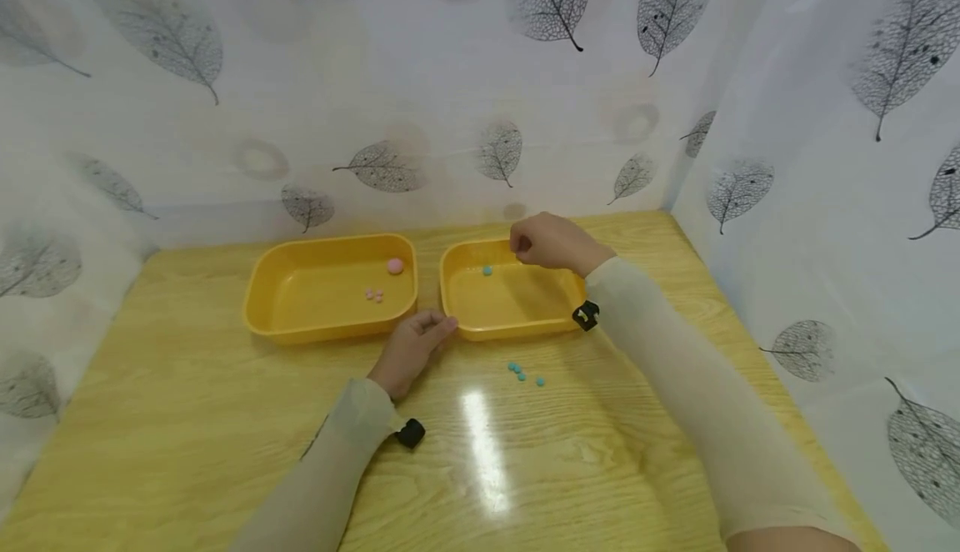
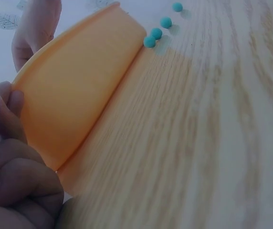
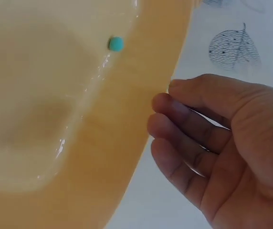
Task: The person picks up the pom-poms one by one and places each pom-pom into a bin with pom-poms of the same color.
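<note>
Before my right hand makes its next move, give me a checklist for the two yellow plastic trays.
1. Left hand gripping the smaller yellow plastic tray: ok, at its near-left rim.
2. Every small round blue-green bead inside that tray: not ok, one shows inside; four loose beads lie on the wood-grain table.
3. Right hand empty: cannot tell, its fingertips are too close together.
4. Pink pieces inside the larger yellow plastic tray: ok, three tiny pink beads and one bigger pink ball.
5. Smaller tray fully visible from the head view: not ok, the right arm covers part.
</note>
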